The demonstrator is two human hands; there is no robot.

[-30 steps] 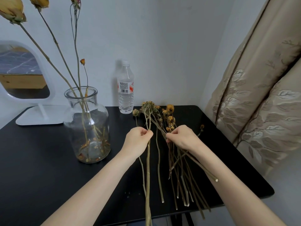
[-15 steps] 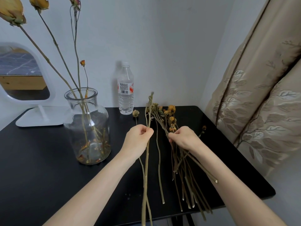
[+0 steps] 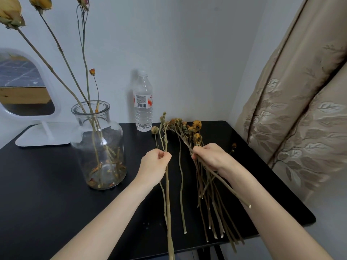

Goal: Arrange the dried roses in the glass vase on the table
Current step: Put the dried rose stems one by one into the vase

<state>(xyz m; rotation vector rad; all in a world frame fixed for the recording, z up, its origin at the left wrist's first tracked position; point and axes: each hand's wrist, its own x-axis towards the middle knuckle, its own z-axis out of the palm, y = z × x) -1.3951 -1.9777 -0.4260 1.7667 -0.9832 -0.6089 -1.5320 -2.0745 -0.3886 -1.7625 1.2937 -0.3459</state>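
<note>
A clear glass vase stands on the left of the black table with several long dried roses rising out of it. My left hand pinches a long dried rose stem near its upper part; the stem runs down past the table's front edge. My right hand grips another stem out of the pile of dried roses lying to the right. A single stem lies between my hands.
A plastic water bottle stands at the back against the wall. A white-framed mirror stands at the back left. A beige patterned curtain hangs close to the table's right edge.
My left hand has raised the head of its stem off the pile, so it now points upward. My right hand has stayed on the pile with its stem.
</note>
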